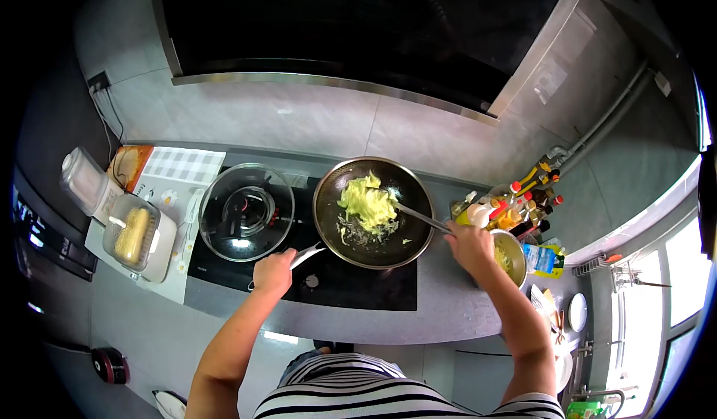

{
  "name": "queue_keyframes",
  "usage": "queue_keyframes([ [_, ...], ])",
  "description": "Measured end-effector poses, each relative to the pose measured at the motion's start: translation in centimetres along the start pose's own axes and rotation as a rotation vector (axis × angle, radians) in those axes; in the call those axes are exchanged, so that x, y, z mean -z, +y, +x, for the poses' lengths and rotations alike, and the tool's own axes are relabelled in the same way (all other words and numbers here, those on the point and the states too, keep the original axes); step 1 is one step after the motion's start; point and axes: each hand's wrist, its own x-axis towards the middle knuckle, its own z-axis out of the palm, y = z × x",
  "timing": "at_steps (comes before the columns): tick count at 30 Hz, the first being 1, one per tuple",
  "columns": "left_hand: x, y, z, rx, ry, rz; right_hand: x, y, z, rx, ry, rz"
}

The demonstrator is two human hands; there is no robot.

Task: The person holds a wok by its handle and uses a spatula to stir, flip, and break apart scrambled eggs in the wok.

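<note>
My left hand [273, 274] is closed round the metal handle [306, 255] of a dark wok [373, 258] on the cooktop [358, 288]. My right hand [470, 245] grips a long metal spatula [424, 217], whose far end reaches into the wok. Pale green-yellow shredded food [367, 202] is heaped at the spatula's end, and small pieces lie scattered on the wok's bottom. Right beside my right hand stands a metal bowl [520, 262] with more pale yellow shreds inside, partly hidden by my forearm.
A glass lid [248, 211] rests on the cooktop's left part. Farther left are a container with yellow contents [132, 236] and a checked cloth [183, 166]. Sauce bottles [515, 208] crowd the right corner, with a blue-yellow packet [543, 259] near them. A range hood [336, 83] hangs above.
</note>
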Motion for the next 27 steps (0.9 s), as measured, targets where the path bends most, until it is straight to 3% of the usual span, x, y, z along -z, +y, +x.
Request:
queue_keyframes([
  [4, -0.1, -0.1, 0.1, 0.007, 0.004, 0.02, 4.6, 1.5, 0.2, -0.14, -0.15, -0.158],
  [8, -0.1, -0.2, 0.1, -0.005, 0.005, 0.016, 1.5, 3.6, 2.1, -0.148, -0.354, -0.022],
  [11, 0.5, 0.2, 0.1, 0.004, -0.008, 0.024, -4.3, 2.3, 4.1, -0.067, -0.286, 0.293],
  [14, 0.1, -0.1, 0.2, -0.013, -0.001, 0.006, -4.5, 0.0, 3.0, -0.007, -0.195, 0.401],
  [17, -0.1, -0.3, 0.2, -0.019, 0.016, -0.001, -0.7, 0.7, 1.2, 0.062, -0.125, 0.378],
  [22, 0.0, -0.4, 0.3, -0.011, -0.001, 0.014, 2.2, 2.3, 2.9, -0.122, -0.193, 0.008],
  [27, 0.5, -0.1, 0.3, -0.011, 0.001, 0.004, -0.4, -1.0, 7.3, 0.039, -0.109, 0.21],
])
